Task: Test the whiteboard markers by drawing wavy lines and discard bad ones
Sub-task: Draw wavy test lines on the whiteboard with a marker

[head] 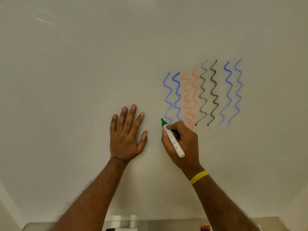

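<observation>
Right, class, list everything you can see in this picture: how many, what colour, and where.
whiteboard: one, white, fills most of the view
wavy lines: eight in pairs (blue, red, black, blue), right half of the whiteboard
marker: one, white with a green tip, uncapped, tip just left of the lines
ledge: one, grey metal, bottom edge
red and blue item: one, on the ledge, cut off, too little shows to name it
wristband: one, yellow, right wrist
left hand: flat on the whiteboard, fingers spread
right hand: grips the marker
</observation>
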`<action>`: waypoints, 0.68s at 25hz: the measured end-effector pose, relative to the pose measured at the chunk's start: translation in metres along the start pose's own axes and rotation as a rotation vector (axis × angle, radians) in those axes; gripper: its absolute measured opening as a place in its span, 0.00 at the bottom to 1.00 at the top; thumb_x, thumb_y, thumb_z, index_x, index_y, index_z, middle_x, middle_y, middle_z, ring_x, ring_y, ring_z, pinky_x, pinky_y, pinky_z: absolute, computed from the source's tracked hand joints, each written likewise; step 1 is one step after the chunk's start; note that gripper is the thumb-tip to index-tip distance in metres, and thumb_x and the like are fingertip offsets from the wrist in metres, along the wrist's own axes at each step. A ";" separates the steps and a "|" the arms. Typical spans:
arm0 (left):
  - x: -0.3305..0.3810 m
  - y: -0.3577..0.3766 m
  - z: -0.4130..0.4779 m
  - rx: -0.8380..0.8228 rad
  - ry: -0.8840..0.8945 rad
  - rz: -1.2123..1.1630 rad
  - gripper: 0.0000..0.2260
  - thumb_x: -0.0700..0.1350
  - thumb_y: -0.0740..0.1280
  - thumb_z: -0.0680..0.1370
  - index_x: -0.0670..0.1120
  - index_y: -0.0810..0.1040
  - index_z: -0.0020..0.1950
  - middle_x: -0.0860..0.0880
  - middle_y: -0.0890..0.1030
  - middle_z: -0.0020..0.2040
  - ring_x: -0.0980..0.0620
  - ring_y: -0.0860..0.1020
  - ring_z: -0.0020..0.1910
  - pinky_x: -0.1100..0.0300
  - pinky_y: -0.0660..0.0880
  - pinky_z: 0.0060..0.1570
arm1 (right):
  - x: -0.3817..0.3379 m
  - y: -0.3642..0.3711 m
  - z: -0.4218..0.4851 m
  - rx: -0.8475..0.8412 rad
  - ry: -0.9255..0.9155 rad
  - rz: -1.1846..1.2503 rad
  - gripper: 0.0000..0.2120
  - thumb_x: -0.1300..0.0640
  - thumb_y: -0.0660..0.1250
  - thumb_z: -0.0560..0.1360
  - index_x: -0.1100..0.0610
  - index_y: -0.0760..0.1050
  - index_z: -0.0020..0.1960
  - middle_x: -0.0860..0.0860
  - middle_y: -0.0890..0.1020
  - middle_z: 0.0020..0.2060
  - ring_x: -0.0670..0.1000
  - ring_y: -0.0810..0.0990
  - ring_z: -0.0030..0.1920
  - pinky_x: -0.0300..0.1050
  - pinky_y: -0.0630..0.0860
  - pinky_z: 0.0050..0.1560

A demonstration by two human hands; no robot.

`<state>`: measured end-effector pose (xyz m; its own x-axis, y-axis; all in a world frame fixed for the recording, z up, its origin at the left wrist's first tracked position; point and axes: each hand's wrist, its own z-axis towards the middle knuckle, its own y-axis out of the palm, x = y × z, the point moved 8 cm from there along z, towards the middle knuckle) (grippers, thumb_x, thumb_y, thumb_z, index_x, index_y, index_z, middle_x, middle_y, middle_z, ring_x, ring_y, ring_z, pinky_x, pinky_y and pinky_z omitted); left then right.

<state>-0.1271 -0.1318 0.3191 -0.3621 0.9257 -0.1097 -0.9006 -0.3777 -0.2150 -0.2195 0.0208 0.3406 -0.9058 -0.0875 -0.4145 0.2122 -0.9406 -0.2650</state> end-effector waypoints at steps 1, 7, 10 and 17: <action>0.000 0.000 -0.001 -0.004 -0.005 -0.001 0.28 0.53 0.63 0.78 0.47 0.64 0.76 0.43 0.63 0.76 0.44 0.57 0.78 0.42 0.54 0.75 | 0.003 -0.001 -0.006 -0.012 0.013 -0.012 0.05 0.55 0.71 0.74 0.55 0.77 0.44 0.46 0.76 0.32 0.47 0.74 0.30 0.47 0.75 0.31; 0.003 0.002 -0.004 -0.025 -0.043 -0.008 0.28 0.53 0.64 0.77 0.46 0.64 0.76 0.43 0.62 0.77 0.43 0.55 0.78 0.40 0.53 0.75 | 0.020 0.003 -0.039 -0.126 0.082 -0.098 0.05 0.53 0.70 0.74 0.53 0.76 0.44 0.46 0.76 0.31 0.48 0.74 0.30 0.46 0.75 0.30; 0.006 0.002 -0.005 -0.052 -0.079 -0.008 0.28 0.53 0.63 0.78 0.46 0.64 0.76 0.43 0.60 0.78 0.43 0.53 0.79 0.40 0.51 0.75 | 0.030 0.002 -0.049 -0.155 0.134 -0.091 0.06 0.51 0.70 0.74 0.52 0.76 0.45 0.46 0.77 0.31 0.48 0.75 0.30 0.49 0.75 0.30; 0.014 0.000 -0.006 -0.118 -0.162 -0.039 0.30 0.53 0.65 0.77 0.43 0.64 0.76 0.40 0.58 0.78 0.40 0.53 0.79 0.38 0.51 0.75 | 0.032 -0.019 -0.055 -0.016 0.297 0.241 0.06 0.61 0.73 0.73 0.54 0.78 0.45 0.50 0.79 0.32 0.51 0.76 0.30 0.45 0.76 0.30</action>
<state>-0.1314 -0.1189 0.3118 -0.3704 0.9271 0.0568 -0.8837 -0.3329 -0.3289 -0.2322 0.0542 0.2847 -0.6844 -0.2043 -0.6998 0.4137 -0.8992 -0.1421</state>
